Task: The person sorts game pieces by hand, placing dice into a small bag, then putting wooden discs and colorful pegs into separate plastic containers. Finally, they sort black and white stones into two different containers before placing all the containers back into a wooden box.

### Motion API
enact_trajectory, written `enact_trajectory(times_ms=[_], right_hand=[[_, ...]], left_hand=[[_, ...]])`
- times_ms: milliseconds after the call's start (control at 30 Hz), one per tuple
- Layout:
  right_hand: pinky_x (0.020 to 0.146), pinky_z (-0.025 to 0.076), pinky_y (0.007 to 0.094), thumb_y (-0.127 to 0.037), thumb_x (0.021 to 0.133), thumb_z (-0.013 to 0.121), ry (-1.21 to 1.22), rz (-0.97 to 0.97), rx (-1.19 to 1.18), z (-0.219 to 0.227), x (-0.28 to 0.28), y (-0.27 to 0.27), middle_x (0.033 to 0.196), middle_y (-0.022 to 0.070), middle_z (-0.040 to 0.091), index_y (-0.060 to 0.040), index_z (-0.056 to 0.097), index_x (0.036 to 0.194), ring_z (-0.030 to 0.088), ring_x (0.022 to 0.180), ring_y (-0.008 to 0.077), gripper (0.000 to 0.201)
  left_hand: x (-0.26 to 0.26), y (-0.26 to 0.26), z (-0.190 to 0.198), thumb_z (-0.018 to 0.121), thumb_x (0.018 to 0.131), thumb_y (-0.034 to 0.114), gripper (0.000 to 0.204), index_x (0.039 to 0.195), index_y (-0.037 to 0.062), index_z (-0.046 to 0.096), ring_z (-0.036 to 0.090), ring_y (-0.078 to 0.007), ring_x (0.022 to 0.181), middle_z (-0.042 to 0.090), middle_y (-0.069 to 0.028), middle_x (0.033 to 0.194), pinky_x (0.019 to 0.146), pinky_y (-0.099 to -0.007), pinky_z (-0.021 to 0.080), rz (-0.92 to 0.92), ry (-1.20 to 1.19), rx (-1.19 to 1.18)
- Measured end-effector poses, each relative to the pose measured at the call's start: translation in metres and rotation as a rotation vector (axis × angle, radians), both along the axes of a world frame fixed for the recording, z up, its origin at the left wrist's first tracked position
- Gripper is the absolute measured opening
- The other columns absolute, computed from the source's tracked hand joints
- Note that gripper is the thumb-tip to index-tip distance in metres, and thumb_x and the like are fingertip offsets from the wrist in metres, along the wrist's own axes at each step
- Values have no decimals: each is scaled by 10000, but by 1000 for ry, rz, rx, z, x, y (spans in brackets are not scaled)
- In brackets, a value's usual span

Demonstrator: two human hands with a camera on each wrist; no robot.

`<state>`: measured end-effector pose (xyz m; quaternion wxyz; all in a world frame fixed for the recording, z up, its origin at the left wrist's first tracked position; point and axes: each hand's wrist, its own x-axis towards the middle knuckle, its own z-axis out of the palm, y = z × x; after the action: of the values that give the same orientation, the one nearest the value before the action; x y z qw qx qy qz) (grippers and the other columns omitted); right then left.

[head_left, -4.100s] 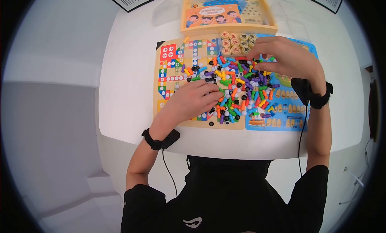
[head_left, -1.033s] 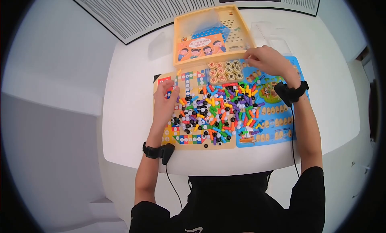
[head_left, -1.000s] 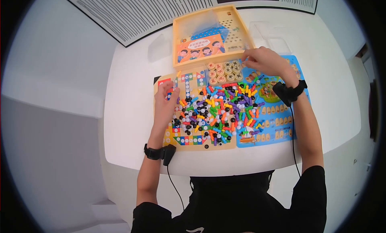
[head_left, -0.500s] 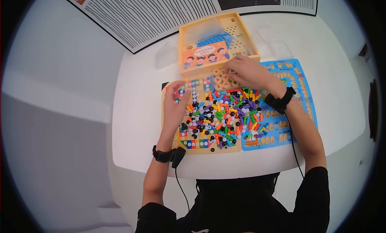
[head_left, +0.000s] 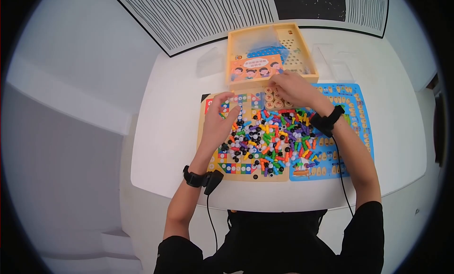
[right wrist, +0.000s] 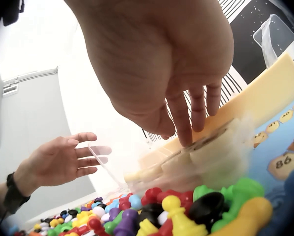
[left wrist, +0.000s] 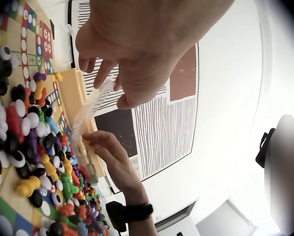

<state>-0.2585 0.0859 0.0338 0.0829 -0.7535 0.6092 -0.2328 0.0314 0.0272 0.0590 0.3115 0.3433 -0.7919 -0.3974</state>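
In the head view, a clear plastic case of round wooden Chinese chess pieces [head_left: 269, 105] stands at the back of the boards. My right hand [head_left: 294, 89] reaches over it, index fingertip on top of a piece in the right wrist view, other fingers extended. The case's clear lid [right wrist: 103, 164] stands raised at its left side. My left hand [head_left: 218, 125] holds the lid by its edge, thumb and fingers apart along it; some fingers show through the plastic. In front lies a heap of colourful pegs and black and white pieces [head_left: 272, 141].
A wooden tray [head_left: 231, 56] with an orange booklet [head_left: 255, 68] stands behind the case. The heap covers parts of a flight-chess board [head_left: 208, 132] and a blue game board [head_left: 366, 127]. Clear plastic covers [head_left: 211, 61] lie on the white table [head_left: 161, 127].
My right hand has moved left from the case's right end to over its pieces. The left hand, earlier over the heap, now stays at the lid. The head view has shifted.
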Motion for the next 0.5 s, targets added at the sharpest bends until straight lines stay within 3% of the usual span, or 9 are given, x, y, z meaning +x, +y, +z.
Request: enact_trajectory(times_ms=[167, 300, 367, 400, 467, 500], right_hand=[[979, 509, 455, -95, 940, 570, -173, -80, -279, 26, -20, 24, 1142, 113, 718, -55, 654, 1213, 632, 1110, 329, 289], [992, 511, 449, -98, 937, 578, -238, -183, -305, 54, -51, 45, 1136, 115, 728, -34, 665, 1224, 648, 1119, 322, 306], [841, 508, 380, -137, 993, 598, -240, -256, -319, 65, -66, 55, 1127, 40, 743, -94, 692, 1207, 652, 1037, 214, 238], [841, 508, 380, -137, 993, 598, -245, -269, -321, 70, -70, 58, 1127, 40, 743, -94, 692, 1207, 652, 1037, 214, 238], [916, 546, 389, -110, 974, 585, -361, -282, -391, 77, -77, 62, 1061, 123, 758, -2, 692, 1159, 710, 1002, 273, 239], [866, 559, 366, -112, 988, 586, -349, -279, -431, 77, -82, 63, 1060, 130, 759, 3, 690, 1175, 720, 965, 245, 243]], left_hand=[[-7, 3, 4, 711, 979, 239, 459, 1378, 65, 565, 552, -247, 1339, 621, -107, 1383, 1105, -399, 420, -34, 16, -6], [-27, 17, 24, 676, 1010, 200, 478, 1443, 76, 514, 510, -224, 1385, 571, -122, 1447, 1135, -404, 405, -82, -33, -49], [-38, 20, 25, 662, 1021, 248, 512, 1476, 73, 505, 498, -243, 1406, 553, -117, 1488, 1159, -421, 386, -150, -51, -101], [-44, 22, 25, 662, 1021, 248, 512, 1476, 73, 505, 498, -243, 1406, 553, -117, 1488, 1159, -421, 386, -162, -58, -102], [-58, 24, 25, 642, 1028, 293, 543, 1499, 65, 495, 477, -257, 1434, 553, -117, 1501, 1183, -419, 360, -291, -152, -207], [-66, 23, 23, 642, 1028, 293, 543, 1499, 65, 495, 477, -257, 1434, 553, -117, 1501, 1183, -419, 360, -301, -156, -210]])
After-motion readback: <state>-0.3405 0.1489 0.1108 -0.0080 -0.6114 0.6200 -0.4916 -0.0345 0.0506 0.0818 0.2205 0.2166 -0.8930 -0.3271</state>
